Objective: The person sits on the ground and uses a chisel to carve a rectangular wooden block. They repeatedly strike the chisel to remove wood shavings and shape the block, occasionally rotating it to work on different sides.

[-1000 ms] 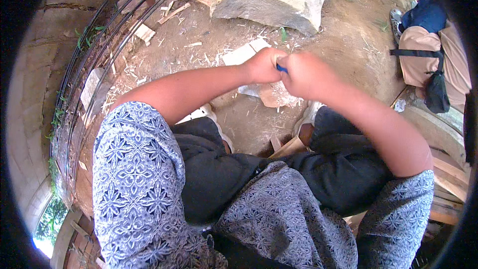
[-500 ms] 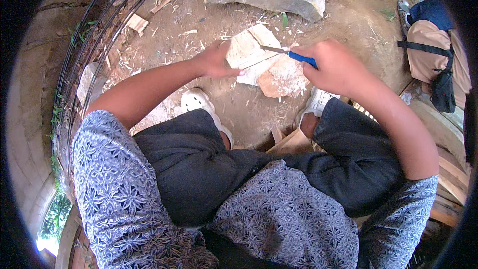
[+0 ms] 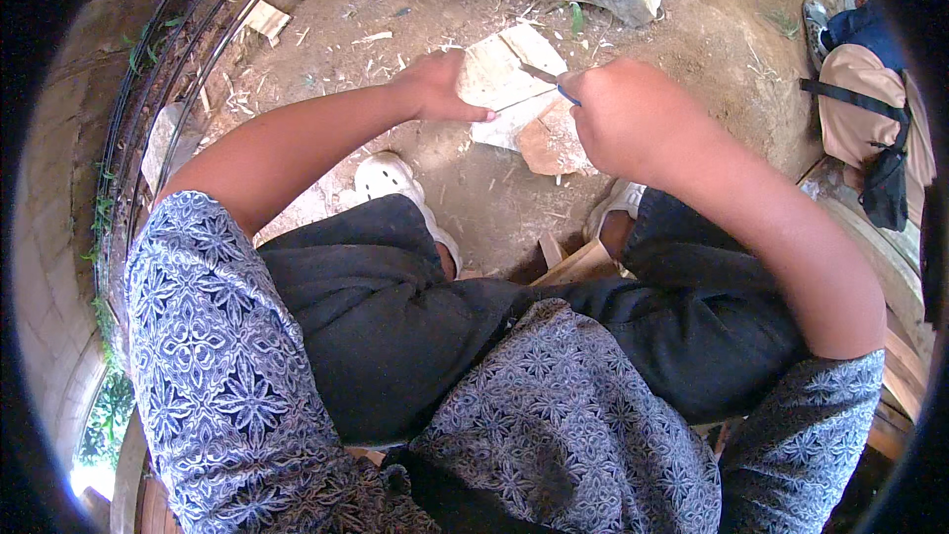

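Wood block (image 3: 499, 69) between the hands, which are apart: left hand (image 3: 432, 86) at its edge, grip unclear; right hand (image 3: 628, 119) clenched around a blue-handled tool (image 3: 539, 73). Shavings (image 3: 373, 38) beyond the left suggest work under way; what remains, I cannot judge.

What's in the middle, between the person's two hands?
The head view shows a pale piece of wood between the left hand and right hand. The blade of the blue-handled tool reaches over it from the right hand.

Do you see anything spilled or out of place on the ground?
Yes: wood chips lie scattered across the dirt, many near the pale wooden block. They look like untidy litter; nothing else stands out.
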`<state>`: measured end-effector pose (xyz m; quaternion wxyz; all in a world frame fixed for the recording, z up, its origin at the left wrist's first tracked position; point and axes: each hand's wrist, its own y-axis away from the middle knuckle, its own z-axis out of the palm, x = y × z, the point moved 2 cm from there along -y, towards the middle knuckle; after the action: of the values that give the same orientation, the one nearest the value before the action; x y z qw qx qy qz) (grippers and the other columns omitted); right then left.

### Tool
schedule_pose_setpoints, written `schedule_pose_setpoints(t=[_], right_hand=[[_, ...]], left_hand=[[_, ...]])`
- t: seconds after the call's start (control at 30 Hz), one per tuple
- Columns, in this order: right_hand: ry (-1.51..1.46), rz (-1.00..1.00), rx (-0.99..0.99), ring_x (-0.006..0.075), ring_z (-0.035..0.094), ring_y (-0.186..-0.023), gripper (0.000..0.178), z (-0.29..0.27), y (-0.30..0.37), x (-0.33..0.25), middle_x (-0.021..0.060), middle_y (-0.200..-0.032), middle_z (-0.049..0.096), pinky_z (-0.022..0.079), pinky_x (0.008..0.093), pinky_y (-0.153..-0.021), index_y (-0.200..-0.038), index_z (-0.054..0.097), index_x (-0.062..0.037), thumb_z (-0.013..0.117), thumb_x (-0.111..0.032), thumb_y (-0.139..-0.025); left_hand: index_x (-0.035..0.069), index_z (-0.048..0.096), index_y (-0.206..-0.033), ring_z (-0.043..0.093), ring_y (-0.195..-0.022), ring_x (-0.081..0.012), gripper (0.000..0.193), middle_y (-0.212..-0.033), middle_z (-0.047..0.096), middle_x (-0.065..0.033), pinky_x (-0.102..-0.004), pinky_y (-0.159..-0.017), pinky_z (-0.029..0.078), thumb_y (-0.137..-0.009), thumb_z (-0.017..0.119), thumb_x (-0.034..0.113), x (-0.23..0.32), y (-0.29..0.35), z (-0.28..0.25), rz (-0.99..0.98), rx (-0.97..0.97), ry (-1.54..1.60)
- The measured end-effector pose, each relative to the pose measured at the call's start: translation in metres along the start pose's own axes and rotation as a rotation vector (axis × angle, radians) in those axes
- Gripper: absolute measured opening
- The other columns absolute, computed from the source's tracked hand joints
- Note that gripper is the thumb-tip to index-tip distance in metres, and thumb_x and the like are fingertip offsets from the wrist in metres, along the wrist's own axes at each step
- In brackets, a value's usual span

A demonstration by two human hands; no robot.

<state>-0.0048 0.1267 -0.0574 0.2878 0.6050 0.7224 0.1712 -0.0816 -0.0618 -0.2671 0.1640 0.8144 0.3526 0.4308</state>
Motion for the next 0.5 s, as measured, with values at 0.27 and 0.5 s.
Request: schedule_pose_setpoints(t=[0.27,0.5], right_hand=[[0.041,0.04,-0.01,0.0426,0.068,-0.083,0.024,0.019,0.004,-0.003,0.0266,-0.087,0.069,0.054,0.0524,-0.078,-0.104,0.069,0.002,0.057,-0.01,-0.088],[-0.453,0.116,0.076,0.0281,0.071,-0.097,0.042,0.035,-0.006,0.064,0.0215,-0.107,0.072,0.053,0.0365,-0.089,-0.132,0.063,-0.0061,0.061,-0.018,-0.092]], left_hand=[[-0.011,0.046,-0.13,0.059,-0.119,-0.0411,0.112,-0.126,0.06,-0.0305,-0.0435,-0.102,0.047,-0.062,0.081,0.07,-0.006,-0.001,0.006,-0.004,0.011,0.049],[-0.013,0.046,-0.131,0.059,-0.12,-0.041,0.116,-0.129,0.058,-0.0314,-0.0418,-0.103,0.047,-0.061,0.08,0.072,-0.012,-0.014,0.007,-0.053,-0.04,-0.005]])
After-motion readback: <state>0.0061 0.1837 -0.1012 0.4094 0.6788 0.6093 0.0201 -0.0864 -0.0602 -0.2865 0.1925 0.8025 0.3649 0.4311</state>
